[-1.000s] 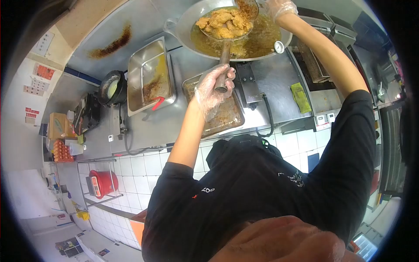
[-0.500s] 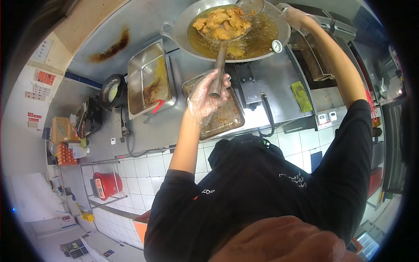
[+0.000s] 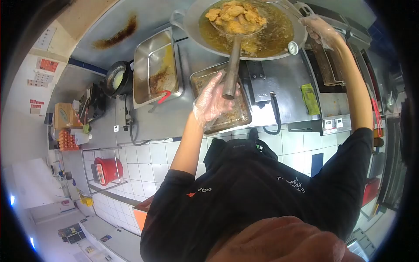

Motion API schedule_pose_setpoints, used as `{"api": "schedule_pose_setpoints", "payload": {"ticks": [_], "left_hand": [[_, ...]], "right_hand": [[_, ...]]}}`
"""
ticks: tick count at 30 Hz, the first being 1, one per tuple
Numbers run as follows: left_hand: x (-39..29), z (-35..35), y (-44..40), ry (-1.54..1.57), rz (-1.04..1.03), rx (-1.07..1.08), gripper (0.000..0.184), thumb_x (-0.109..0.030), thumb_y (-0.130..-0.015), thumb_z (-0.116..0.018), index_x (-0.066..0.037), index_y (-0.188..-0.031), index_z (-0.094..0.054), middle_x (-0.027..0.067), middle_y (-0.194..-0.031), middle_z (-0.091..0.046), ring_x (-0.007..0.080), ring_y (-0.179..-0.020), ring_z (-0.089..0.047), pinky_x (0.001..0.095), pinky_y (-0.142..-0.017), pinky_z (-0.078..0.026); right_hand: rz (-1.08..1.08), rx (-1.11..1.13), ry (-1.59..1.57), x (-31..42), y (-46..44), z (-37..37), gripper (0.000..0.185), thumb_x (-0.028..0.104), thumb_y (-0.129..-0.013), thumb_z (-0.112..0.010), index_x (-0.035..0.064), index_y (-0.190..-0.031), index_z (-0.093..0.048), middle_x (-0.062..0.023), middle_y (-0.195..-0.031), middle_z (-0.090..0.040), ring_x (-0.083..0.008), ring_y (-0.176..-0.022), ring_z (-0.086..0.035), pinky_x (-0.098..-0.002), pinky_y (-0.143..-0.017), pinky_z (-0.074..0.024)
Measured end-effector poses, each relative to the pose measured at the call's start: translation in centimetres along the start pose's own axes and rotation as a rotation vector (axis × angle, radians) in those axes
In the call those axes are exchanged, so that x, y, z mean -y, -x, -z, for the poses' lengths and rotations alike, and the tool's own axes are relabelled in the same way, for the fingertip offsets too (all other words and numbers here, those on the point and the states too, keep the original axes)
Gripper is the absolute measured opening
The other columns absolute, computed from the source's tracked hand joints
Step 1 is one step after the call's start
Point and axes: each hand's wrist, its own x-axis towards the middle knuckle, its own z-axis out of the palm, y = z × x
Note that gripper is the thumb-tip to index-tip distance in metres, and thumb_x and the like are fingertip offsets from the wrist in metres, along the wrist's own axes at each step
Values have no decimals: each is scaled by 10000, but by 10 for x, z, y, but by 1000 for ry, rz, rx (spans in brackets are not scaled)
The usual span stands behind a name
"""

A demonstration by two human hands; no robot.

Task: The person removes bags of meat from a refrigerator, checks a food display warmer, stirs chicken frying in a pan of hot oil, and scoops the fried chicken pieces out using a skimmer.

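My left hand (image 3: 214, 102), in a clear plastic glove, supports the thick metal handle of a large strainer (image 3: 234, 65); the fingers curl behind the handle and the thumb stands apart from it. Golden battered fried pieces (image 3: 238, 17) that look like chicken are heaped in the strainer, over bubbling oil (image 3: 279, 30) in a wide metal wok (image 3: 190, 26). My right hand (image 3: 321, 31), also gloved, is at the wok's right rim, closed on the thin handle of a skimmer (image 3: 290, 8). The skimmer's head is mostly cut off by the top edge. A dial thermometer (image 3: 293, 47) sits at the wok's rim.
A deep steel pan (image 3: 145, 65) with oily residue and red-handled tongs (image 3: 164, 96) stands left of the wok. Beneath my left hand lies a stained tray (image 3: 242, 115). A green cloth (image 3: 310, 99) rests on the counter, near a fryer basket (image 3: 327, 65) at the right.
The view has shifted, so the counter appears further right and lower. My left thumb has lifted off the strainer's handle. My right hand has drawn the skimmer away from the fried pieces toward the upper right.
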Motion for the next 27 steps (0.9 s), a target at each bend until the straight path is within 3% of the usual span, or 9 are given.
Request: {"api": "schedule_pose_setpoints", "payload": {"ticks": [7,9,14,17,19,24,25,26,27], "left_hand": [[0,104,66,280,51,93,658,-634,-1009,-489,-20,-1189,-642,122,-981,-696,191,-621,-617,285,-475,-540],[-7,149,95,250,36,138,598,-650,-983,-540,-88,-1129,-682,52,-914,-704,178,-664,-641,282,-580,-537],[-23,260,197,391,-57,-67,601,-606,-1017,-505,-40,-1176,-632,43,-907,-612,118,-562,-501,208,-432,-421],[-36,326,252,381,-90,-79,549,-606,-990,-565,-83,-1131,-652,40,-895,-670,155,-627,-592,255,-516,-473],[-42,359,285,411,-94,-68,545,-600,-997,-556,-81,-1134,-650,40,-897,-669,152,-621,-593,255,-504,-468],[-62,391,334,433,-190,-110,570,-570,-1039,-488,-34,-1195,-603,37,-887,-581,107,-563,-482,213,-446,-423],[-63,396,340,449,-205,-152,559,-560,-1041,-495,-35,-1199,-598,35,-891,-576,106,-563,-478,212,-448,-424],[-65,401,345,464,-223,-193,548,-551,-1042,-502,-35,-1203,-594,33,-896,-571,105,-563,-475,211,-450,-425],[-65,409,346,460,-218,-186,548,-551,-1042,-502,-35,-1203,-594,33,-896,-571,105,-563,-475,211,-450,-425]], "right_hand": [[-34,42,-122,34,3,-41,244,379,-995,-601,153,-1066,-658,116,-654,-395,-15,-515,-320,-242,-427,-183],[-85,-65,-42,76,28,-77,251,367,-1000,-589,140,-1080,-661,116,-654,-393,-9,-512,-312,-226,-422,-184],[-66,-54,86,149,32,-157,278,389,-1018,-559,146,-1093,-672,118,-647,-372,-6,-502,-301,-216,-410,-188],[1,-55,137,188,30,-223,317,428,-1020,-573,149,-1123,-681,119,-639,-361,-10,-497,-295,-219,-414,-186],[-42,47,179,223,21,-279,267,415,-987,-617,154,-976,-671,124,-632,-372,-13,-533,-321,-210,-452,-221],[21,114,214,258,30,-452,329,414,-978,-622,123,-1123,-663,74,-706,-461,-107,-559,-413,-237,-505,-327],[58,127,337,243,18,-477,354,386,-984,-630,117,-1213,-654,68,-678,-476,-135,-523,-418,-264,-491,-363],[768,-2,616,188,-30,-504,325,326,-993,-602,78,-1199,-645,-6,-736,-574,-223,-583,-534,-326,-555,-454],[889,-11,876,173,-35,-528,290,264,-998,-574,43,-1175,-636,-85,-813,-634,-296,-678,-609,-376,-632,-511]]}}
